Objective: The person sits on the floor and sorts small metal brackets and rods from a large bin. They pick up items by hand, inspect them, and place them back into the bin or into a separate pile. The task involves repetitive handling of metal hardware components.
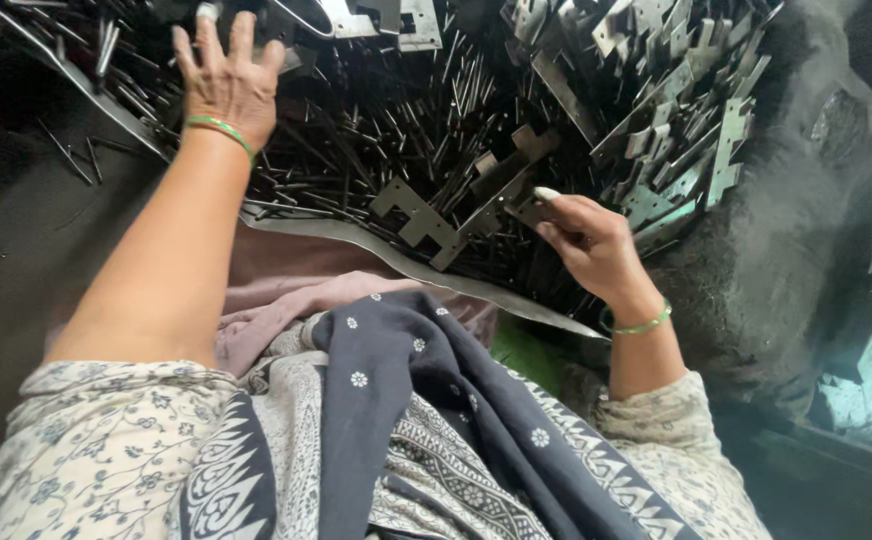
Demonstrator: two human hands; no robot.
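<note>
Right hand (586, 240) pinches a flat notched metal plate (526, 208) above thin pins (386, 140).

Dim overall, with soft daylight from above catching the metal brackets (656, 110) beyond the right hand (586, 240) in pale glints. Deep shadow swallows the area left of the left hand (228, 80). Edges bend outward, slightly soft.
</note>
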